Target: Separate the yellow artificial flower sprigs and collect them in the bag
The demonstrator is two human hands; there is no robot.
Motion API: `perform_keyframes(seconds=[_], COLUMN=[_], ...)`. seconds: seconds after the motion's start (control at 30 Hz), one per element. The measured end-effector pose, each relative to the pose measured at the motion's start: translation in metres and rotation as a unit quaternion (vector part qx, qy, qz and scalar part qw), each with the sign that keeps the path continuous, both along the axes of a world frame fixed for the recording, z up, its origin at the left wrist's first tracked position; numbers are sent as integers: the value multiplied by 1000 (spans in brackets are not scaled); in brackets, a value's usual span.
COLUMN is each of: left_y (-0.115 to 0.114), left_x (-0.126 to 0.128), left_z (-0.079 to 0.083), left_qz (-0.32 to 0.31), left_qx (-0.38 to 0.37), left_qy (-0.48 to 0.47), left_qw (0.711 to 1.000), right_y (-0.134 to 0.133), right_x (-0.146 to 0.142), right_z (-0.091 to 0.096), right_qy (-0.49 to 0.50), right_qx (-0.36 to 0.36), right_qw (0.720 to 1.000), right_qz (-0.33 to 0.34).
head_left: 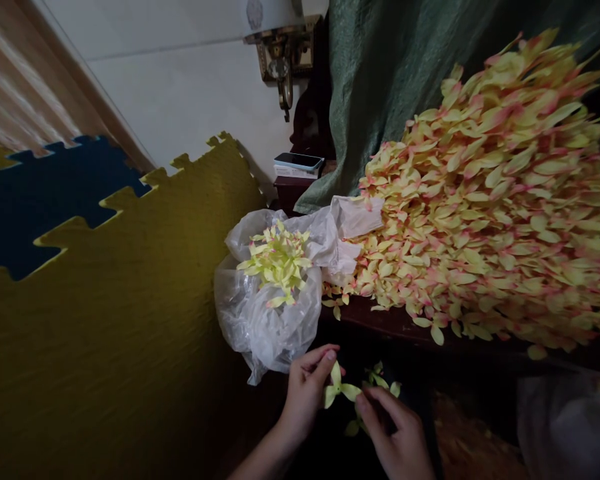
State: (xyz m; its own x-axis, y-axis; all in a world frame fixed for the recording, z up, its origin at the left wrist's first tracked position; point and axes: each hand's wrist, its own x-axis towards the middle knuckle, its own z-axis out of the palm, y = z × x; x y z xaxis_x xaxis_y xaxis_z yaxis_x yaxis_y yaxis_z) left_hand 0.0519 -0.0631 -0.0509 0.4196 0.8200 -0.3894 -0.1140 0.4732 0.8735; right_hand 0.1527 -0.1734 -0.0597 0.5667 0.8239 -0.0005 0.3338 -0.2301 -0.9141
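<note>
Both hands pinch one pale-green artificial flower [339, 390] below the plastic bag [270, 313]: left hand [305, 393] gripping petals, right hand [395, 433] at its base; firm fingertip holds seem wise.

Pale yellow-green petals [279, 261] in clear bag [260, 320], pink-tipped yellow pile [490, 200], olive and navy mats [105, 300].

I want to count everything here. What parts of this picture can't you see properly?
Head view:
- Plastic bag: its crumpled film hides how many yellow-green leaves lie inside.
- Pink-yellow petal pile: cut off by the right edge.
- Right hand: too dark to see what it pinches.
- Phone: too small to read.
</note>
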Motion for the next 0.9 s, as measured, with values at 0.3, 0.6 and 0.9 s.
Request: perform_keyframes(seconds=[0.3,0.6,0.9], left_y=[-11,-14,14], left_x=[-8,-11,-16], left_z=[7,12,42], left_qz=[-77,-164,-403], left_qx=[526,624,388], left_qy=[87,96,28], left_qw=[842,758,829], right_y=[8,3,-10], right_x=[3,4,21], right_z=[24,18,25], right_qy=[-13,31,133], right_qx=[49,42,10], right_qw=[998,997,987], right_qz=[23,53,88])
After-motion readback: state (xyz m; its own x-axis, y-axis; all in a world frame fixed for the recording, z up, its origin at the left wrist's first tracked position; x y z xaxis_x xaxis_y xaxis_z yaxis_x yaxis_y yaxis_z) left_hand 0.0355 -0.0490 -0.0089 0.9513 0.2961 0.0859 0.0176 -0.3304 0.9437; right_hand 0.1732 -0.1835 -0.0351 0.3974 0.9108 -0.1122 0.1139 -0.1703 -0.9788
